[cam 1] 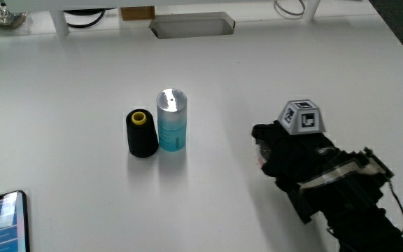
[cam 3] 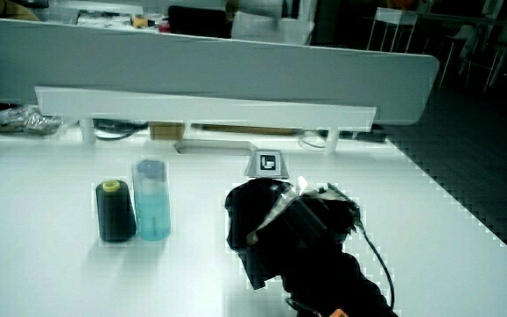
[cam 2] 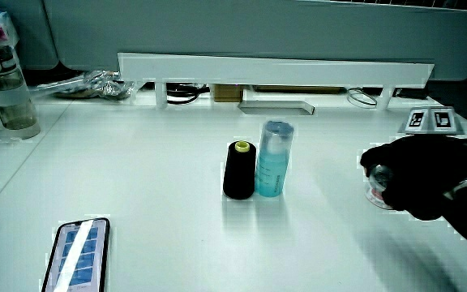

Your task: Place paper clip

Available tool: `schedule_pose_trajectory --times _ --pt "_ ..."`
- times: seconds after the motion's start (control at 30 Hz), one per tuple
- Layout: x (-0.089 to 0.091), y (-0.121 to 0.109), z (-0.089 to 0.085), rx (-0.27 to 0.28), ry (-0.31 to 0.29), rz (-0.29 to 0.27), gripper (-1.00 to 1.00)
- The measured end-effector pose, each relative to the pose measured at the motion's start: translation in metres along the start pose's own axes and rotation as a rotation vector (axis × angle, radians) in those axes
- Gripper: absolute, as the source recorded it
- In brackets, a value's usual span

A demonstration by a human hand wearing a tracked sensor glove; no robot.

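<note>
The gloved hand (cam 1: 275,150) rests on the table, apart from the blue bottle (cam 1: 171,120), its forearm running back toward the person. Its fingers are curled around a small pale, reddish thing (cam 1: 261,151), which I take for the paper clip; most of it is hidden. The same thing (cam 2: 374,188) peeks out under the fingers in a side view, low at the table top. The patterned cube (cam 1: 301,116) sits on the hand's back. The hand (cam 2: 428,178) (cam 3: 262,220) shows in both side views.
A black thread spool (cam 1: 142,133) stands touching the blue bottle. A phone (cam 1: 4,220) lies at the table's edge nearest the person. A clear water bottle (cam 2: 6,81), crumpled foil (cam 2: 96,83) and a white shelf (cam 2: 274,69) stand by the partition.
</note>
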Motion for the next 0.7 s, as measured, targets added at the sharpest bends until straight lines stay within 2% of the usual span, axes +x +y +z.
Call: schedule_pose_trajectory --times 0.03,0.1,0.13,0.17,0.2,0.27,0.37,0.4,0.43,0.5,0.53,0.57,0.7 --pt "0.002 -0.001 0.001 -0.009 -0.006 0.004 0.0" --pt "0.009 0.0 0.003 0.0 0.007 -0.029 0.0" --pt "0.009 -0.002 0.004 0.001 -0.001 -0.008 0.0" --pt "0.011 -0.002 0.005 -0.005 0.014 -0.014 0.0" --pt "0.013 0.0 0.004 0.003 0.013 -0.039 0.0" --pt "0.015 0.001 0.002 -0.01 0.018 -0.033 0.0" --pt "0.022 0.009 -0.001 -0.001 0.026 -0.061 0.0" --pt "0.025 0.013 -0.003 -0.011 0.02 -0.068 0.0" --pt "0.027 0.015 -0.004 -0.026 0.054 -0.057 0.0" --pt "0.034 0.025 -0.011 -0.037 0.029 -0.112 0.0" --pt "0.035 0.025 -0.012 -0.055 0.059 -0.096 0.0" --pt "0.038 0.028 -0.014 -0.049 0.066 -0.106 0.0" --pt "0.047 0.039 -0.024 -0.095 0.087 -0.133 0.0"
